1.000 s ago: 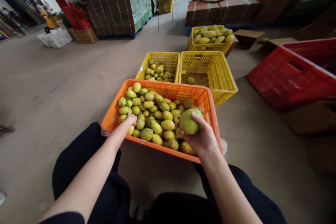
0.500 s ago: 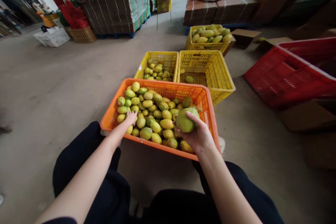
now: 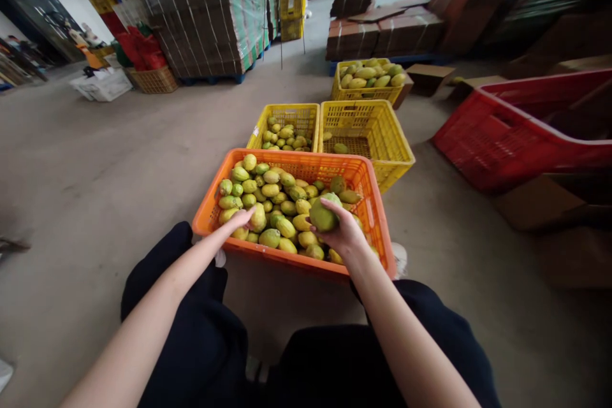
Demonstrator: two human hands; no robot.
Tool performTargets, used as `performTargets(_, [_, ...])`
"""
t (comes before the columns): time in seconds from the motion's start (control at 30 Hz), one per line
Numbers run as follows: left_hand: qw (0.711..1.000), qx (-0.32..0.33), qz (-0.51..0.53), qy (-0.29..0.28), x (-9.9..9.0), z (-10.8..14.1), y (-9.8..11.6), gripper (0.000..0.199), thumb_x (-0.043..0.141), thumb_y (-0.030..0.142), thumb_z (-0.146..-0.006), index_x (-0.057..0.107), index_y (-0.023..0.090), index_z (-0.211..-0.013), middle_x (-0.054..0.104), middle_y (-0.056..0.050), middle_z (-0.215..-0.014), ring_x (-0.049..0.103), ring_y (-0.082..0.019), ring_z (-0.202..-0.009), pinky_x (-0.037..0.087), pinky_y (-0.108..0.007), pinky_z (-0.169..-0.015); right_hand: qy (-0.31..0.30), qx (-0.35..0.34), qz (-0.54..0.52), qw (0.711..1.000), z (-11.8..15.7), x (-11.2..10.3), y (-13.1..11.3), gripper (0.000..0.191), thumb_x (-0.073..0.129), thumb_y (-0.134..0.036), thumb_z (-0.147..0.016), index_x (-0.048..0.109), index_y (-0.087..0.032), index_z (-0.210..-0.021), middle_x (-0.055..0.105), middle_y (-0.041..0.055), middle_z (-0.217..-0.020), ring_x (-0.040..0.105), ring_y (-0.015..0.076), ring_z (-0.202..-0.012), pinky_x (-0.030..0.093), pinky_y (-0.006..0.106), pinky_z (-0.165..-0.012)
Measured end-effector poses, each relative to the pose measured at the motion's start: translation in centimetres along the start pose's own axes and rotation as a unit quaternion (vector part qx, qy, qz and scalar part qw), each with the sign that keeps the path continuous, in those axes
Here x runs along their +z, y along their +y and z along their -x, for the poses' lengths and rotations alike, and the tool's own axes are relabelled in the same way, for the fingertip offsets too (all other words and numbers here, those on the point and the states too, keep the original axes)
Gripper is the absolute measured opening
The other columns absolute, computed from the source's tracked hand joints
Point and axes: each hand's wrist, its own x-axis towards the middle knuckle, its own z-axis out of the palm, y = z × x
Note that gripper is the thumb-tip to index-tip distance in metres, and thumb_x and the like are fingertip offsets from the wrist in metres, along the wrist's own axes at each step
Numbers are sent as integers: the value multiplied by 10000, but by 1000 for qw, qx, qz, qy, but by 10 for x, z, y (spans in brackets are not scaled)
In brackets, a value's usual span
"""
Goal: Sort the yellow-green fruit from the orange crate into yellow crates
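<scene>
Left hand (image 3: 240, 219): fingers bent against a yellow fruit (image 3: 258, 218) immediately right of it; firm hold cannot be told. Right hand (image 3: 347, 233): curved round a larger green fruit (image 3: 323, 214), borne at its left, palm side; long axis unclear. Orange crate (image 3: 382, 229): beneath both hands.

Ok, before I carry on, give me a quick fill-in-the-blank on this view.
1. The right hand holds a large green fruit over the ____ basket.
2. In size, the yellowish fruit at the left hand is ____ than that one.
3. Just past the basket's far rim, ____ yellow crates stand side by side.

Missing words: orange; smaller; two.
</scene>
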Motion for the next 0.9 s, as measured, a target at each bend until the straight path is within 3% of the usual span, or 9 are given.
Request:
performTargets(0.1, [999,-24,-41,-1,15,-3,-5,391,484,385,-954,633,126,-702,576,-34,-544,615,-193,-712,478,-278,-689,6,11,1,1000,-1,-2,1,150,691,-221,-742,554,-220,-803,630,-18,-624,632,161,-542,431,205,-380])
performTargets(0.23, [998,1,-68,7,17,-10,-7,248,450,261,-956,664,153,-1020,731,-75,-941,665,-186,-928,505,-258,-817,24,11,-11,1000,1,-3,-2,127,679,-216,-759,560,-221,-802,640,-11,-629,640,166,-548,452,214,-389])
performTargets(0.37, [992,9,-123,-20,14,-13,-14,306,599,168,-834,626,162,-1138,693,-120,-1192,640,-229,-1107,473,-307,-973,24,12,-19,999,5,-2,-5,114,676,-206,-768,576,-214,-824,651,-6,-646,641,165,-556,471,227,-406])
performTargets(0.47, [985,-1,-166,-49,21,-14,-18,418,721,209,-739,614,147,-1138,669,-160,-1233,610,-305,-1166,444,-382,-1019,15,10,-26,1000,6,-3,-6,126,689,-210,-760,582,-211,-827,660,-3,-667,644,169,-567,467,232,-408])
performTargets(0.67, [977,-28,-195,-85,37,-26,-10,457,754,310,-735,597,161,-1138,689,-155,-1167,635,-311,-1123,482,-380,-937,12,6,-28,1000,3,-6,-7,164,724,-222,-735,595,-212,-835,676,4,-696,653,181,-594,465,239,-416])
performTargets(0.8, [980,-32,-189,-58,35,-22,4,471,825,239,-629,616,152,-1043,685,-167,-1118,600,-373,-1172,449,-423,-978,13,6,-17,1000,-1,-8,-7,163,736,-234,-734,602,-215,-824,673,-5,-681,657,177,-582,476,241,-425])
performTargets(0.9, [988,-17,-153,-19,19,-13,19,557,847,197,-581,595,143,-1075,645,-162,-1183,522,-394,-1255,370,-454,-1071,-8,3,-12,1000,-2,-8,-5,156,736,-259,-737,606,-221,-814,674,-9,-678,667,179,-593,507,251,-455])
